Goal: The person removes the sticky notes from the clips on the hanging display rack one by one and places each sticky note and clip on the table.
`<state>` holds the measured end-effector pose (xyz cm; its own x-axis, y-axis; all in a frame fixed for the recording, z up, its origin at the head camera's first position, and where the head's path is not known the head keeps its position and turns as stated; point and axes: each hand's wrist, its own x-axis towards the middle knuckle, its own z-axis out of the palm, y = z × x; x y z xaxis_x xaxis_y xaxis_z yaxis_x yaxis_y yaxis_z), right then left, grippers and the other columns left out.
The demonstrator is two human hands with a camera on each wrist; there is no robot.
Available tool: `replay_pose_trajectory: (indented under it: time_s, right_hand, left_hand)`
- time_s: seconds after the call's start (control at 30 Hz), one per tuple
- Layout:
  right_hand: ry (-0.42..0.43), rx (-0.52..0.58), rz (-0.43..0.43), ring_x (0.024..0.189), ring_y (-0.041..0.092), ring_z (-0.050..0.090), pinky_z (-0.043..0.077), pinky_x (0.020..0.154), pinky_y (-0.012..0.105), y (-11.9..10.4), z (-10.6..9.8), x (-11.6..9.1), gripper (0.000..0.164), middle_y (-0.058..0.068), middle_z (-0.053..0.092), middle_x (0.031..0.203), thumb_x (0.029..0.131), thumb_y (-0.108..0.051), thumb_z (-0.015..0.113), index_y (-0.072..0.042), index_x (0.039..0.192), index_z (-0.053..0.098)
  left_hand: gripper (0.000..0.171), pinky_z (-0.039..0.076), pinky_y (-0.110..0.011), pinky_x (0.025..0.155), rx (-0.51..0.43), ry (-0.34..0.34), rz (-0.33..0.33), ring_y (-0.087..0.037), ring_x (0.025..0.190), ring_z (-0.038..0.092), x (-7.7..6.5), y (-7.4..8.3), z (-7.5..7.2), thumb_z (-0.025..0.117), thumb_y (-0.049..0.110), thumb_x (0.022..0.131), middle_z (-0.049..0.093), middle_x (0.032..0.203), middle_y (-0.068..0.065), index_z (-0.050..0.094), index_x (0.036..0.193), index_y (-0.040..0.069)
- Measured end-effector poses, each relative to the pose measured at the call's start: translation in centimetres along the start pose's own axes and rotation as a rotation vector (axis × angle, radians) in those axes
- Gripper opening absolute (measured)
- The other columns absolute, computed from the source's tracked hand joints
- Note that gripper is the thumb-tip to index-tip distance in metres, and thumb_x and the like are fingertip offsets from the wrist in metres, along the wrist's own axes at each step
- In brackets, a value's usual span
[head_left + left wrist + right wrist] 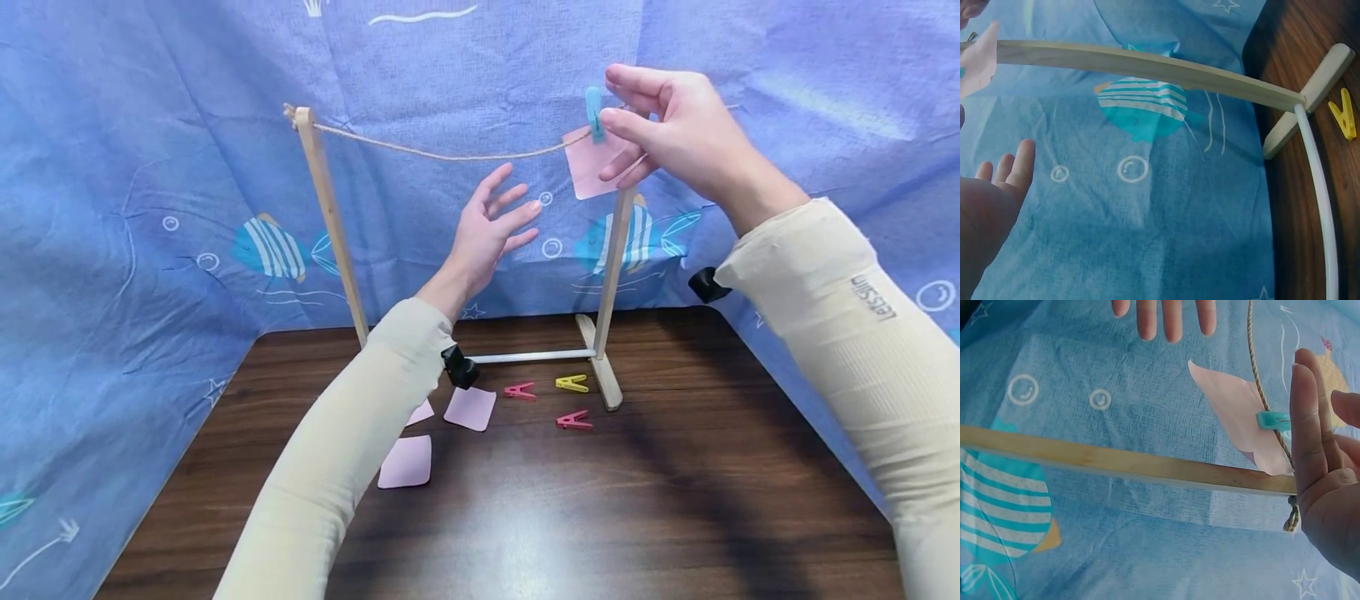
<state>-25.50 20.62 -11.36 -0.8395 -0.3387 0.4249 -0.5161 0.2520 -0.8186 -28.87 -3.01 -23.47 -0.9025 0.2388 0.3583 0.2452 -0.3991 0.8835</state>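
A pink square sheet (588, 171) hangs from a thin rope (450, 157), with a light blue clothespin (594, 114) clamped over both near the right post. Beside the clothespin is my right hand (671, 129), thumb and index finger spread apart and the lower fingers in front of the sheet. In the right wrist view its fingers hide one end of the clothespin (1270, 420). Lower and to the left, my left hand (487, 229) is raised under the rope with fingers spread, holding nothing. Its fingers (1022, 165) show against the cloth in the left wrist view.
A wooden frame has a left post (326, 200), a right post (615, 258) and a white bottom bar (532, 357). On the brown table (600, 517) lie pink clothespins (574, 421), a yellow clothespin (572, 383) and more pink squares (471, 408). Blue cloth (450, 75) hangs behind.
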Motion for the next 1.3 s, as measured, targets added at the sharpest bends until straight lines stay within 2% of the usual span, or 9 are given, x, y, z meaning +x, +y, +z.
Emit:
replay_pose_trajectory:
  time_s: [0.17,0.27,0.43,0.63,0.8,0.9,1.07,1.17,1.3]
  right_hand:
    - [-0.027,-0.077,0.066,0.066,0.018,0.074,0.059,0.054,0.029,-0.2,0.5,0.6,0.070,0.014,0.031,0.162,0.102,-0.023,0.062,-0.010,0.161,0.026]
    - [-0.035,-0.115,0.093,0.065,0.018,0.074,0.059,0.054,0.029,-0.3,0.9,0.9,0.070,0.015,0.030,0.162,0.103,-0.025,0.060,-0.010,0.161,0.024]
    - [-0.027,-0.165,0.099,0.064,0.015,0.073,0.059,0.054,0.028,-0.7,0.9,1.1,0.065,0.014,0.033,0.161,0.105,-0.023,0.056,-0.010,0.161,0.026]
    - [-0.027,-0.201,0.129,0.063,0.014,0.073,0.059,0.055,0.027,-1.0,0.8,1.3,0.064,0.015,0.035,0.160,0.105,-0.022,0.056,-0.010,0.161,0.027]
    - [-0.034,-0.236,0.141,0.062,0.015,0.073,0.059,0.054,0.028,-1.2,0.8,1.6,0.065,0.016,0.035,0.159,0.104,-0.022,0.058,-0.010,0.161,0.027]
    - [-0.018,-0.294,0.135,0.059,0.013,0.072,0.059,0.052,0.027,-1.3,0.8,1.9,0.062,0.019,0.040,0.155,0.104,-0.024,0.058,-0.010,0.159,0.032]
    - [0.040,-0.378,0.136,0.056,0.013,0.071,0.058,0.050,0.027,-1.5,0.6,2.0,0.049,0.020,0.059,0.139,0.101,-0.027,0.063,-0.009,0.146,0.052]
    - [0.054,-0.384,0.120,0.056,0.014,0.071,0.058,0.050,0.027,-1.3,0.4,1.9,0.041,0.010,0.072,0.118,0.099,-0.028,0.066,-0.007,0.134,0.061]
    - [0.059,-0.343,0.092,0.056,0.015,0.071,0.058,0.051,0.026,-1.0,0.2,1.9,0.031,-0.003,0.074,0.092,0.098,-0.028,0.069,-0.008,0.122,0.066]
  left_hand:
    - [0.070,0.054,-0.051,0.097,-0.008,0.026,-0.012,-0.025,0.121,0.062,0.1,0.0,0.4,0.070,0.006,0.096,0.048,0.151,-0.017,0.038,0.157,0.017]
    - [0.068,0.056,-0.050,0.094,-0.007,0.018,-0.025,-0.022,0.123,0.061,0.0,0.2,0.8,0.070,0.008,0.096,0.048,0.151,-0.017,0.039,0.156,0.017]
    - [0.069,0.057,-0.048,0.093,-0.006,-0.001,-0.053,-0.019,0.123,0.060,0.2,0.5,1.5,0.071,0.010,0.095,0.050,0.150,-0.014,0.040,0.155,0.021]
    - [0.076,0.056,-0.049,0.094,0.013,-0.042,-0.110,-0.021,0.123,0.060,0.6,0.8,2.3,0.072,0.012,0.095,0.045,0.154,-0.010,0.032,0.158,0.028]
    - [0.081,0.056,-0.047,0.095,0.038,-0.058,-0.117,-0.022,0.119,0.063,0.8,0.6,2.9,0.073,0.007,0.094,0.046,0.152,-0.008,0.029,0.160,0.025]
    - [0.081,0.055,-0.048,0.097,0.039,-0.068,-0.122,-0.023,0.118,0.063,0.9,0.6,3.5,0.073,0.005,0.094,0.049,0.149,-0.008,0.030,0.160,0.024]
    - [0.078,0.057,-0.046,0.094,0.025,-0.085,-0.134,-0.030,0.120,0.063,1.2,0.8,4.3,0.072,0.004,0.093,0.054,0.142,-0.005,0.034,0.158,0.023]
    - [0.076,0.058,-0.043,0.091,0.030,-0.090,-0.131,-0.033,0.123,0.061,1.2,0.9,4.6,0.072,0.004,0.094,0.055,0.143,-0.007,0.035,0.157,0.022]
    - [0.074,0.056,-0.044,0.096,0.049,-0.080,-0.129,-0.031,0.122,0.062,1.3,1.0,4.7,0.072,0.005,0.094,0.055,0.143,-0.006,0.037,0.156,0.021]
